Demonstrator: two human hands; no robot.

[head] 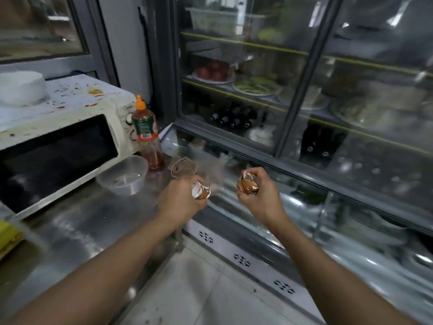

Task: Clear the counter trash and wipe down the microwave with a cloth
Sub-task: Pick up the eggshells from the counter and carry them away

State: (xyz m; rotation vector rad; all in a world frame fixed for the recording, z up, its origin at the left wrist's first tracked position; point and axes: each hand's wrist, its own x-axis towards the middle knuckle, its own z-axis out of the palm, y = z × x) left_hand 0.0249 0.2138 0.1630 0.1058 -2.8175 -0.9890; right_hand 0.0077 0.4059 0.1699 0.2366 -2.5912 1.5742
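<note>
Head view, looking down over a steel counter [77, 231] beside a glass-doored display fridge [304, 102]. The left hand [180, 200] is curling closed around a stack of broken brown eggshells [201, 191], white inner faces showing, just past the counter's right edge. The right hand [260, 195] is likewise gripping a second cluster of eggshells [248, 184], holding it over the gap in front of the fridge's lower glass; the two hands are sitting level with each other and apart. A white microwave [63, 137] is standing at the left of the counter, its top spattered with orange-brown stains and its dark door shut. A white round container [22, 87] is resting on the microwave's top, toward the back left. A chili sauce bottle [146, 132] with an orange cap is standing upright just beside the microwave's control knobs. A clear plastic bowl [123, 174], with residue at its bottom, is sitting on the counter in front of the microwave's lower right corner. A brown crumpled piece [182, 167] is lying near the bottle; what it is cannot be told. A yellow object [8, 238] is showing at the left edge, blurred.
</note>
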